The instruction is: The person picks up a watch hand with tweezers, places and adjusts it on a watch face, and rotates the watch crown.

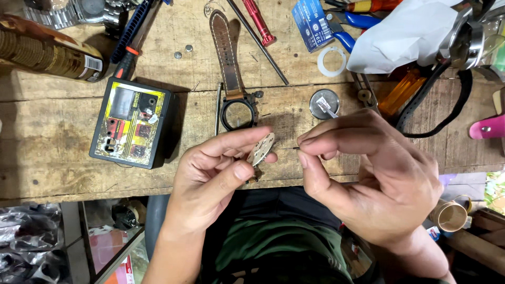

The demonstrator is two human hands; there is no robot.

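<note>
Left hand (210, 171) pinches watch dial (261, 149); right hand (368, 173) pinched on tiny pin at its fingertips; empty case (238, 113) just beyond left hand; dial out, refit left.

Part pinched in right hand (368, 173) — too small.

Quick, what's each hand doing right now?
Left hand: closed, holding a small round watch dial.
Right hand: pinched on something thin; cannot tell what.
</note>
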